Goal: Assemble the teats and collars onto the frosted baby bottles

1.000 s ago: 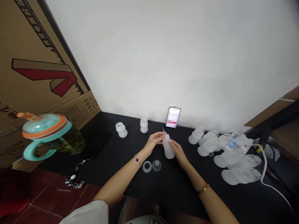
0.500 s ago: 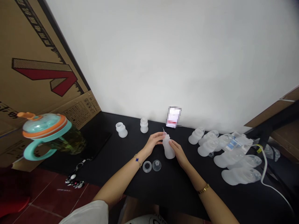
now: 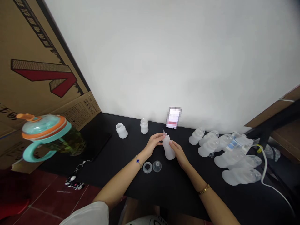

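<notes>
In the middle of the black table, a frosted white baby bottle (image 3: 169, 152) leans slightly, its neck upward. My right hand (image 3: 178, 151) wraps its right side with closed fingers. At the bottle's mouth, my left hand (image 3: 153, 143) pinches a thin, see-through pointed piece (image 3: 164, 132); its exact kind is too small to make out. Just nearer to me lie a translucent collar ring (image 3: 147, 167) and, right beside it, a clear dome cap (image 3: 157, 166).
An open white bottle (image 3: 121, 131) and a capped one (image 3: 144, 126) stand back left. A lit phone (image 3: 173, 117) leans against the wall. Several capped bottles (image 3: 241, 177) lie at right near a white cable (image 3: 265, 168). A large teal-handled jug (image 3: 47, 134) is at left.
Almost nothing differs. Both hands keep the same hold at the bottle, and the whole view has shifted very slightly.
</notes>
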The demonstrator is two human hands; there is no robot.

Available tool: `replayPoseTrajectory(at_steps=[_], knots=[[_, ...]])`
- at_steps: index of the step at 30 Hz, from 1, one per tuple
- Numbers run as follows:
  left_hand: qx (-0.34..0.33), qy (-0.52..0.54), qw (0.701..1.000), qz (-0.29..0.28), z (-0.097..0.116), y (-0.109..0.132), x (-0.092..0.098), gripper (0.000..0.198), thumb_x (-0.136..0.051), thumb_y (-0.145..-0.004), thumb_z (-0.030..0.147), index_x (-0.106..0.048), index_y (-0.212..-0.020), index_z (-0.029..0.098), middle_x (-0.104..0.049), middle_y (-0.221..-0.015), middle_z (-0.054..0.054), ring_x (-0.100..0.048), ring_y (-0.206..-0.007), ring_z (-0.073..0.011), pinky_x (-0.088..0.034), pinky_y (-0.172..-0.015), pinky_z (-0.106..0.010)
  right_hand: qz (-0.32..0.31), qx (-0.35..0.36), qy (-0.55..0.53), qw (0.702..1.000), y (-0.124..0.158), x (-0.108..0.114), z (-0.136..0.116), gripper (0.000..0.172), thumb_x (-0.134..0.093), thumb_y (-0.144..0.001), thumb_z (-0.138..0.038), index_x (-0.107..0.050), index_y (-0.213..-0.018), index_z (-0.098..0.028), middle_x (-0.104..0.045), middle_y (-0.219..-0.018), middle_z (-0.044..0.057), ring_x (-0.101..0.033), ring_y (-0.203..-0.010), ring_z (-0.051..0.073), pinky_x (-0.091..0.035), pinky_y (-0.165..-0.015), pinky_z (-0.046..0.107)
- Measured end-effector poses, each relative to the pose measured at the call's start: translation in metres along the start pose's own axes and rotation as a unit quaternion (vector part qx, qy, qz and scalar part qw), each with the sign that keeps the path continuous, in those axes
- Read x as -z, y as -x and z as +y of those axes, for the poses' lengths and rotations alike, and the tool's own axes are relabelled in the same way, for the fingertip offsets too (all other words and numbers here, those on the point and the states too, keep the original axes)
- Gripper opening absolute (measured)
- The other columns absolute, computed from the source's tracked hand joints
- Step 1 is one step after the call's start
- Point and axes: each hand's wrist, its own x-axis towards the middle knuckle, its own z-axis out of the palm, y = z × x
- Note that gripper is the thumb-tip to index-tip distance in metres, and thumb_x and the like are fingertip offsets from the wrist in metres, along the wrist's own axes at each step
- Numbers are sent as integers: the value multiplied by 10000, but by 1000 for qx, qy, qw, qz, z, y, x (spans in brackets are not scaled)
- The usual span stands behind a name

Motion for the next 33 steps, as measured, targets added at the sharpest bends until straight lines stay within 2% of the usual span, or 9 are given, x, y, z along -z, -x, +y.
replayPoseTrajectory(at_steps=[18,33], knots=[[-4,6,1000,2,2,1,0,364,-756,-763,372,-738,-1066,171,-692,-1135,-119,-617,-1070,-275,-518,-814,-332,-3,1,3,1000,1,0,-2,509,-696,-790,-629,-747,-1108,-234,-750,-944,45,-642,-858,245,-456,-735,323],[-4,-10,1000,2,1,0,1,373,-781,-755,423,-732,-1041,189,-709,-1061,-95,-638,-1002,-241,-512,-788,-302,-11,1,10,1000,0,1,1,512,-691,-795,-630,-739,-1123,-240,-747,-954,43,-638,-871,244,-457,-738,319]])
